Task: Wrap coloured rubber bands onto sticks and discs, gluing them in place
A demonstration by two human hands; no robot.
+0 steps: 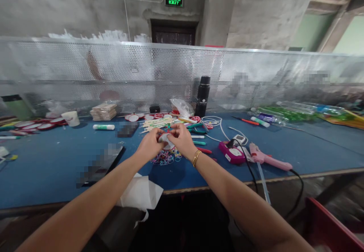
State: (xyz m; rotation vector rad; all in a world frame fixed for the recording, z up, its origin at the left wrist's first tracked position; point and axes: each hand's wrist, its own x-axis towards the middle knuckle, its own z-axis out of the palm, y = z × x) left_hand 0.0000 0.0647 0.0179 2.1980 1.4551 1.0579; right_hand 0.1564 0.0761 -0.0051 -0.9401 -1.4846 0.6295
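Between both hands, above the table's near middle, is a small round disc (167,141) with a whitish face and a red edge. My left hand (150,144) grips its left side, thumb on the face. From the right, my right hand (183,139) pinches the same disc; a gold bracelet circles that wrist. Something small and green shows just beyond the fingertips, too small to name. Directly under the disc lies a heap of colourful small rubber bands (165,158). Flat wooden sticks (155,123) are spread behind the hands.
Right of the hands lie a magenta power socket (231,153) and a pink glue gun (267,159) with trailing cords. A black bottle (203,96) stands behind, near the perforated metal screen (170,66). Glue sticks (104,127), a paper cup (71,118) and a dark phone-like slab (104,166) are leftward.
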